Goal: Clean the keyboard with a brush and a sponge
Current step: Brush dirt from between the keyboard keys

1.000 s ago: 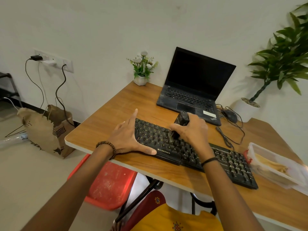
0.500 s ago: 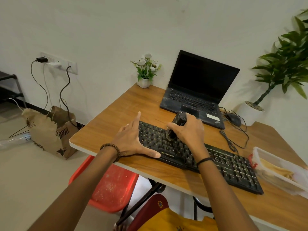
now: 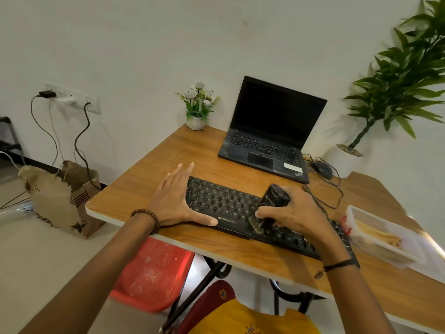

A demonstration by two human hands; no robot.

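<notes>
A black keyboard (image 3: 224,203) lies slantwise on the wooden table (image 3: 183,155). My left hand (image 3: 175,201) rests flat at the keyboard's left end, fingers straight, thumb along its front edge. My right hand (image 3: 296,213) grips a black brush (image 3: 272,206) by its thick handle. The brush's bristles press on the keys near the front edge, at the keyboard's middle. My right hand and wrist hide part of the keyboard's right half. No sponge shows plainly.
An open black laptop (image 3: 272,131) stands behind the keyboard, with a mouse (image 3: 321,169) and cables to its right. A clear plastic box (image 3: 382,235) sits at the right edge. A small flower pot (image 3: 196,121) and a large plant (image 3: 395,92) stand by the wall.
My right hand has drawn the brush toward me and rightward, from the keyboard's upper rows to its front edge. My left hand has stayed at the left end.
</notes>
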